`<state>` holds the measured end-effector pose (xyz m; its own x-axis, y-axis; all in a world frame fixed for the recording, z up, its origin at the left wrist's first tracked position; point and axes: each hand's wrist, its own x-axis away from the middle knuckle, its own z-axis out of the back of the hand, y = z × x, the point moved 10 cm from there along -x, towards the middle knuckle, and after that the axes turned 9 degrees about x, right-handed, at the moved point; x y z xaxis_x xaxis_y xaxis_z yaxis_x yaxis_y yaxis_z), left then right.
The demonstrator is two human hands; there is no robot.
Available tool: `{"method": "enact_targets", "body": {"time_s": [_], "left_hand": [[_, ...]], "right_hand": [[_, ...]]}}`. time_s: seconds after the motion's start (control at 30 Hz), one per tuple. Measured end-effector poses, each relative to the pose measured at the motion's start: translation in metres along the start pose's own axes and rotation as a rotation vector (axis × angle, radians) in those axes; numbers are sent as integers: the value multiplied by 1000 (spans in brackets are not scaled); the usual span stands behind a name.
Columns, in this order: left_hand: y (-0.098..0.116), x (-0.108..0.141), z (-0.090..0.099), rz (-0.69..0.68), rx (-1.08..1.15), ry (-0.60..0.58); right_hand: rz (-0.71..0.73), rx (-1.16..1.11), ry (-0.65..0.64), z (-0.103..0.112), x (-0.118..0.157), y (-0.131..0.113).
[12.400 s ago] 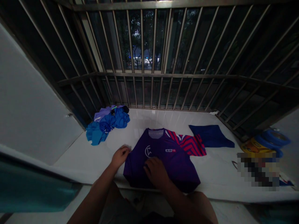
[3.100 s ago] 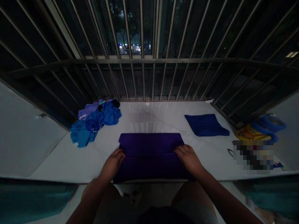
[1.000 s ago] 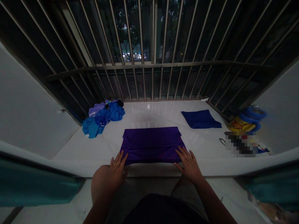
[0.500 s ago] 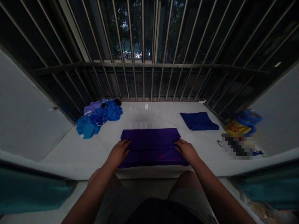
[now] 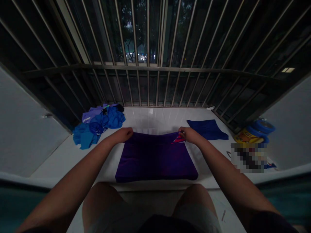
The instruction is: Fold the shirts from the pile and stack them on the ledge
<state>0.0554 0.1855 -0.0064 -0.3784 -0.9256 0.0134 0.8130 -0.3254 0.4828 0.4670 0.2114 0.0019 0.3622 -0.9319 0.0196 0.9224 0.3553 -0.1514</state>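
A purple cloth [image 5: 156,161] lies on the white tiled ledge in front of my knees, its far edge raised between my two hands. My left hand [image 5: 124,134] pinches the far left corner. At the far right corner my right hand [image 5: 188,134] grips the fabric between thumb and fingers, and a red and white patch shows beside it. The raised strip sags slightly in the middle. The near part of the cloth rests flat, close to the ledge's front edge.
Crumpled blue and lilac clothes [image 5: 102,121] are heaped at the left. A folded dark blue cloth [image 5: 207,129] lies at the back right. Beyond it stand blue and yellow containers [image 5: 251,132], with a blurred-out item nearer. Metal bars [image 5: 157,68] rise behind the ledge.
Both hands have moved away from me to the far corners and lifted the far edge of the purple cloth. A red and white patch now shows at the right. The view has shifted slightly.
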Motion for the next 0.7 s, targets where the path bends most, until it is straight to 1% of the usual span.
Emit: {"method": "enact_targets", "body": {"time_s": [0.1, 0.17, 0.23, 0.3, 0.33, 0.4, 0.47, 0.53, 0.6, 0.7], "left_hand": [[-9, -43, 29, 38, -32, 89], [-13, -63, 40, 66, -51, 135], [-14, -73, 44, 88, -65, 172], [-13, -71, 43, 98, -73, 199], [-11, -65, 41, 97, -75, 208], [-8, -43, 31, 91, -76, 217], [-3, -11, 16, 67, -70, 234], [3, 28, -4, 7, -46, 271], [7, 68, -34, -55, -24, 272], [5, 115, -86, -72, -33, 220]], "right_hand": [[-71, 26, 54, 19, -44, 10], [-117, 35, 97, 28, -66, 14], [-144, 30, 137, 32, -78, 16], [-144, 17, 172, 33, -78, 15], [-134, 9, 188, 32, -72, 14], [-95, -8, 216, 27, -51, 8], [-48, -26, 233, 15, -18, 1], [0, -48, 234, -5, 22, -5], [79, -82, 229, -32, 64, -14], [182, -66, 176, -78, 115, -26]]}}
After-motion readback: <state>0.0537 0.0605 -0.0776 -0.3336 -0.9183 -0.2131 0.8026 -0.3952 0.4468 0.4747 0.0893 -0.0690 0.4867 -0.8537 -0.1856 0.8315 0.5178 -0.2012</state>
